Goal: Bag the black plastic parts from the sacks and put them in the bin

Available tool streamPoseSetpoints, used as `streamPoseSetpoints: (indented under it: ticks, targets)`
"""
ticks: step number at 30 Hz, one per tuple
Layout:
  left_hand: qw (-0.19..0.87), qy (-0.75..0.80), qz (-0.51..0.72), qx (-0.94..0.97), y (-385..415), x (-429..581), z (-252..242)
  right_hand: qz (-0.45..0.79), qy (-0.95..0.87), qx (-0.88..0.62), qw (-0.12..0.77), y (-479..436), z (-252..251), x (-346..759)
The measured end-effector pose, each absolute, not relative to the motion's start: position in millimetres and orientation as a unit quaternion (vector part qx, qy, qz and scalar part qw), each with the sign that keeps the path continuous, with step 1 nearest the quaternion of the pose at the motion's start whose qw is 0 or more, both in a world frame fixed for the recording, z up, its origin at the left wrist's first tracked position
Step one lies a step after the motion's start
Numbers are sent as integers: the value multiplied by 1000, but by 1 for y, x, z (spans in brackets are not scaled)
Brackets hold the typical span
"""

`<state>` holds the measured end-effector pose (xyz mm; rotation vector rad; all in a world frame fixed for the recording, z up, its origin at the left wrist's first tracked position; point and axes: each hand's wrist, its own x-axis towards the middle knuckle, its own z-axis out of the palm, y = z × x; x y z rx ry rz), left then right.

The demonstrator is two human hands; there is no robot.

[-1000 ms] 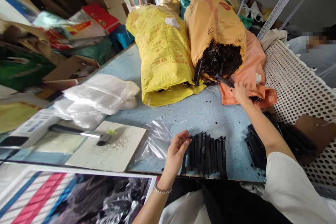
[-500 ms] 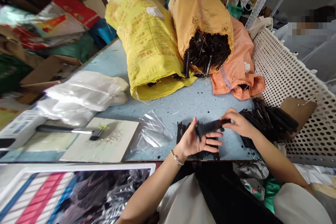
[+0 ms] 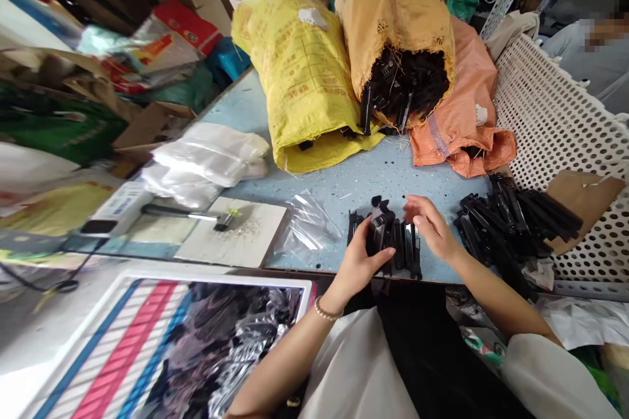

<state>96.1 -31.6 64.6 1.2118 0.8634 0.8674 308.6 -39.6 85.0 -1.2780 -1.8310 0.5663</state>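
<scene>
A row of black plastic parts (image 3: 405,242) lies on the blue table (image 3: 363,180) near its front edge. My left hand (image 3: 361,262) is curled round one black part (image 3: 378,232) standing in that row. Just right of the row, my right hand (image 3: 427,226) hovers with fingers spread and nothing in it. More of the same black parts are heaped in a loose pile (image 3: 511,226) to the right. An orange-yellow sack (image 3: 393,19) lies on its side at the back, its open mouth (image 3: 407,85) full of black parts.
A yellow sack (image 3: 299,72) and an orange sack (image 3: 466,118) lie at the back. A clear plastic bag (image 3: 307,226), a white board with a tool (image 3: 236,229) and white bags (image 3: 206,157) lie left. A perforated white basket (image 3: 555,137) stands right. Another person (image 3: 590,46) sits behind it.
My right hand brought one black part from the sack's mouth to my left hand. The left hand now sets it into the row, and the right hand has let go.
</scene>
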Motion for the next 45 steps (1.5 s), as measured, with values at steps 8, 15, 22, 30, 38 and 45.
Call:
streamPoseSetpoints:
  ticks: [8,15,22,30,38,45]
  targets:
    - [716,274,321,557,-22,81,67,382,-690,-460,408,-35,83,269]
    - [573,406,349,621,-25,74,70,57,-760,-516,391,-26,85,276]
    - [461,392,316,731,-37,81,74,78,-758,-536,363,-23,81,270]
    - [513,462,364,625,-14,72,60,184,-713,-577,355,-42,87,275]
    - [554,464,418,550,-11,77,56,-16,-881,-442,165,-71,56,233]
    - [407,653,265,581,19,36,13,212,-763,-580,191,-20,43,269]
